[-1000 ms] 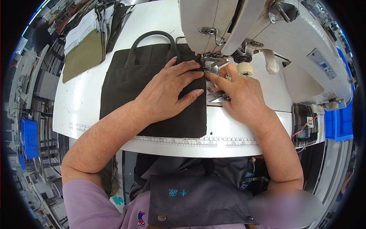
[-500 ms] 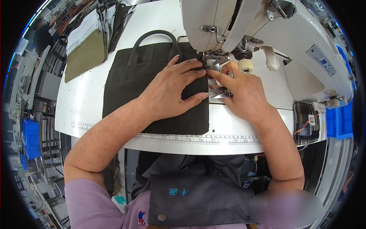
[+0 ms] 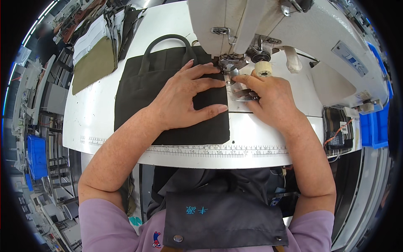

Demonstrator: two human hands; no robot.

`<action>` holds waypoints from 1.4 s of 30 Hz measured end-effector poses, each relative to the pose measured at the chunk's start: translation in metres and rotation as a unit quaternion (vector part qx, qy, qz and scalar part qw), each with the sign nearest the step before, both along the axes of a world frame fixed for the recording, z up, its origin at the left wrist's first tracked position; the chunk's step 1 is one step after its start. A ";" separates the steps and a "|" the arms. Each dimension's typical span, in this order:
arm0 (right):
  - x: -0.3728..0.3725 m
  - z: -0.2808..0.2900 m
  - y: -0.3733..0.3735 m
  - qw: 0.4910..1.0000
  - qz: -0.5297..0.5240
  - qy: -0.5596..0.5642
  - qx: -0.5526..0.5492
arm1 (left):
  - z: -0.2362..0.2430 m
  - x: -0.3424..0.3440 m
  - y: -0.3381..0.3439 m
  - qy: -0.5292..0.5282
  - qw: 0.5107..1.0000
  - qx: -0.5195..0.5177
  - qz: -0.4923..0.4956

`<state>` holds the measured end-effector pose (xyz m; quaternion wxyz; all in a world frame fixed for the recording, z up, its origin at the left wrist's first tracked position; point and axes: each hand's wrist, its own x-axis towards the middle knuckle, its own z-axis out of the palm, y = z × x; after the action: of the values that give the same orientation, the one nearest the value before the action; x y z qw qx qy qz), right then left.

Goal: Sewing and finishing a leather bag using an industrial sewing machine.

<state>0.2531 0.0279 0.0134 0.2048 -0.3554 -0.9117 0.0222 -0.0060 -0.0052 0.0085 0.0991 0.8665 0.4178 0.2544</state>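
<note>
A dark olive fabric bag (image 3: 140, 107) with a looped handle (image 3: 170, 38) lies flat on the white table (image 3: 189, 158). Its right edge runs beside the presser foot (image 3: 226, 67) of a sewing machine (image 3: 289, 46). My left hand (image 3: 180, 98) rests on the bag with fingers spread, the fingertips near the presser foot. Just right of the bag's edge is my right hand (image 3: 273, 96), curled round a pair of metal thread snips (image 3: 243, 95). Its index finger points toward the presser foot; the bag's edge under the foot is partly hidden.
A stack of cut fabric pieces (image 3: 96, 61), olive and white, lies at the far left. A ruler strip (image 3: 201, 151) follows the table's front edge. Dark folded cloth (image 3: 336, 126) sits at the right, with blue bins (image 3: 373, 126) beyond. Another person (image 3: 45, 42) is at upper left.
The right hand with the snips has drawn slightly back from the bag's edge, and its index finger has straightened. The left hand stays on the bag, fingers slightly more spread. The view has shifted a little.
</note>
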 end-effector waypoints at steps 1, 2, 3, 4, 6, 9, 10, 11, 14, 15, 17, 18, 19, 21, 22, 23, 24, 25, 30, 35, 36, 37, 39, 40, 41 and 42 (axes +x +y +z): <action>0.001 0.002 0.000 1.000 -0.011 0.010 -0.024 | 0.003 -0.002 -0.001 0.003 1.000 0.000 -0.001; 0.002 0.004 0.000 0.998 -0.022 0.021 -0.048 | 0.008 -0.003 -0.004 0.020 0.999 0.027 -0.028; 0.003 0.007 -0.001 0.998 -0.023 0.024 -0.047 | 0.014 -0.002 -0.008 0.038 0.996 0.054 -0.055; 0.003 0.010 -0.001 0.996 -0.034 0.034 -0.070 | 0.022 0.002 -0.012 0.067 0.989 0.108 -0.075; 0.004 0.008 0.001 0.993 -0.050 0.047 -0.094 | 0.032 0.012 -0.024 0.089 0.990 0.071 -0.084; 0.005 0.002 0.004 0.992 -0.028 0.107 -0.061 | 0.041 0.018 -0.043 0.111 0.989 0.022 -0.093; 0.006 0.002 0.005 0.992 -0.022 0.109 -0.051 | 0.041 0.017 -0.047 0.115 0.990 -0.014 -0.085; 0.006 0.002 0.005 0.993 -0.017 0.110 -0.042 | 0.040 0.018 -0.050 0.118 0.989 -0.050 -0.076; 0.007 0.002 0.004 0.992 -0.005 0.112 -0.057 | 0.040 0.021 -0.053 0.074 0.995 -0.058 -0.038; 0.007 0.001 0.004 0.992 -0.006 0.114 -0.057 | 0.037 0.021 -0.053 0.042 0.996 -0.073 -0.004; 0.007 -0.001 0.005 0.992 0.004 0.111 -0.058 | 0.032 0.019 -0.051 0.050 0.998 -0.030 -0.012; 0.007 -0.001 0.005 0.992 0.001 0.113 -0.059 | 0.031 0.018 -0.050 0.055 0.998 0.013 -0.020; 0.007 -0.001 0.005 0.992 0.007 0.113 -0.057 | 0.033 0.016 -0.051 0.056 0.998 0.012 -0.022; 0.005 -0.001 0.004 0.992 0.012 0.114 -0.056 | 0.039 0.014 -0.054 -0.038 0.998 -0.008 0.042; 0.004 -0.001 0.003 0.991 0.018 0.122 -0.056 | 0.041 0.013 -0.056 -0.080 0.994 -0.016 0.066; 0.003 -0.001 0.002 0.990 0.024 0.131 -0.056 | 0.041 0.012 -0.053 -0.079 0.995 -0.017 0.065; 0.003 -0.001 0.001 0.989 0.025 0.131 -0.056 | 0.041 0.011 -0.051 -0.072 0.995 -0.014 0.067; 0.002 -0.002 0.001 0.991 0.026 0.127 -0.039 | 0.041 0.010 -0.049 -0.065 0.995 -0.010 0.069; -0.004 -0.008 0.000 0.993 0.023 0.106 0.038 | 0.036 0.013 -0.052 -0.014 0.999 -0.022 0.036; -0.007 -0.004 -0.002 0.993 0.025 0.065 0.098 | 0.039 0.025 -0.051 0.064 0.996 -0.043 0.045; -0.007 -0.003 -0.002 0.993 0.025 0.065 0.098 | 0.034 0.026 -0.051 0.096 0.993 -0.052 0.035; -0.007 -0.002 -0.003 0.993 0.020 0.051 0.101 | 0.031 0.027 -0.051 0.129 0.989 -0.061 0.024; -0.007 -0.002 -0.003 0.994 0.014 0.037 0.103 | 0.030 0.029 -0.052 0.156 0.985 -0.065 0.018; -0.007 -0.004 -0.002 0.993 0.020 0.046 0.110 | 0.031 0.029 -0.053 0.146 0.986 -0.083 0.020; -0.007 -0.005 -0.002 0.991 0.026 0.055 0.117 | 0.033 0.029 -0.053 0.136 0.985 -0.101 0.023; -0.007 -0.004 -0.001 0.991 0.025 0.055 0.117 | 0.040 0.025 -0.051 0.136 0.985 -0.101 0.022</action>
<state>0.2462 0.0268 0.0089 0.2943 -0.3044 -0.9040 -0.0595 0.0192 -0.0564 0.0481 0.1229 0.8694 0.4696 0.0925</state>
